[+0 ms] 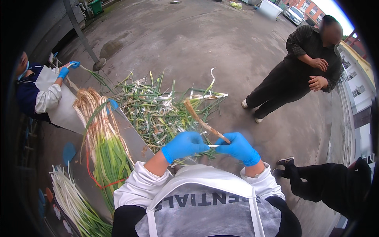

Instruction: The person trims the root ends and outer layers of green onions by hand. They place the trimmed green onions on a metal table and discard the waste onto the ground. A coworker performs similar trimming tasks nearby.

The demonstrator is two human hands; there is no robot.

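My left hand (185,145), in a blue glove, pinches one end of a slim white green onion stalk (213,145). At the stalk's other end the fingers of my right hand (238,148), also gloved in blue, close on it. From that right hand a long brown stick-like piece (204,123) juts up and away; I cannot tell whether it is wood or a dirty stem. Below and beyond both hands spreads a heap of green onion trimmings (160,109) on the ground. A tied bundle of unpeeled green onions (102,136) lies left of my left arm.
A metal table (130,126) bears the bundle, and whiter peeled green onions (69,189) lie at lower left. A co-worker (47,94) in blue gloves handles a green onion at left. Two people in dark clothes, one standing (308,59), are at right. A metal post (81,32) rises at upper left.
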